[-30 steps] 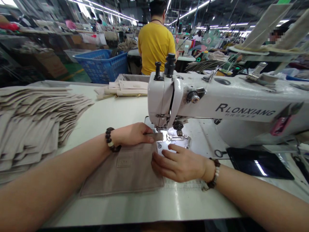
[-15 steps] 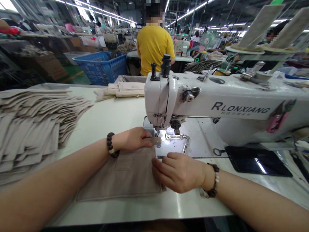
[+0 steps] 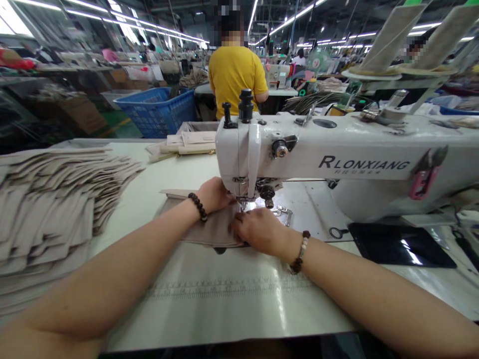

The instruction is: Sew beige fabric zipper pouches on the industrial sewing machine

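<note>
A beige fabric panel (image 3: 209,230) lies on the pale table with its right edge at the needle area of the white sewing machine (image 3: 318,149). My left hand (image 3: 215,195) rests on the panel's far part, left of the needle; its fingertips are hidden behind the machine head. My right hand (image 3: 258,228) has its fingers bent together on the panel's right edge, just in front of the presser foot (image 3: 242,205). Both wrists wear bead bracelets.
Stacked beige fabric pieces (image 3: 48,199) cover the table's left side. More pieces (image 3: 192,142) lie behind the machine head. On the right are a black phone (image 3: 400,244) and pink snips (image 3: 424,179). Beyond stand a blue basket (image 3: 159,112) and a person in yellow (image 3: 237,80).
The panel has moved away from me, toward and past the needle, and now lies partly behind my left arm. Both hands have moved forward, my right hand also leftward. A ruler marking is now uncovered.
</note>
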`<move>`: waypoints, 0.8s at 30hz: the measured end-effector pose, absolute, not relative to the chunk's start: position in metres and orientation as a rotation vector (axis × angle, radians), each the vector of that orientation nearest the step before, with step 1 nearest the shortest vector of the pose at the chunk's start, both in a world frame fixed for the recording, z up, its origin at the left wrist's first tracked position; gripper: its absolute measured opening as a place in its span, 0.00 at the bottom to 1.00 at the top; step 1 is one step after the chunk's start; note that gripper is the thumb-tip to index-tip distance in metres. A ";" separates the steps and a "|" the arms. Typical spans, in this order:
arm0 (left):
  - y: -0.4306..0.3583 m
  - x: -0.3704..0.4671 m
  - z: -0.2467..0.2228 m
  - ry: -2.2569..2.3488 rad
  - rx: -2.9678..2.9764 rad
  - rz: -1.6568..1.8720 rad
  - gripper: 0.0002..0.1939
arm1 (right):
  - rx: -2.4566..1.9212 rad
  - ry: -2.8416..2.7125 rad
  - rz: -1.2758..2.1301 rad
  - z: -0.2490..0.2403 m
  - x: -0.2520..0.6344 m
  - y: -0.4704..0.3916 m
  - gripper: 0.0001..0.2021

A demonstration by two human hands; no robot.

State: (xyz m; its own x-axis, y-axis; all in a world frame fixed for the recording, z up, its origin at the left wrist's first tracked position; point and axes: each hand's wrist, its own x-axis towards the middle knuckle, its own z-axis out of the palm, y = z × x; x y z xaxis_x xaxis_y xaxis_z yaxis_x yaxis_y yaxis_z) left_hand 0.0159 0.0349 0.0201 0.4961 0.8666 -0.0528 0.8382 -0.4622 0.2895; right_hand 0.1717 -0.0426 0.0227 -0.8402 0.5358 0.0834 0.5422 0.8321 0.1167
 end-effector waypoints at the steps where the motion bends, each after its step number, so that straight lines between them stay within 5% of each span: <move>1: 0.035 0.019 0.018 1.386 2.500 0.151 0.13 | -0.912 -2.953 -0.199 0.022 0.177 -0.047 0.06; 24: 0.026 0.014 0.012 1.201 2.685 0.235 0.12 | -0.762 -2.829 -0.196 0.005 0.194 -0.057 0.09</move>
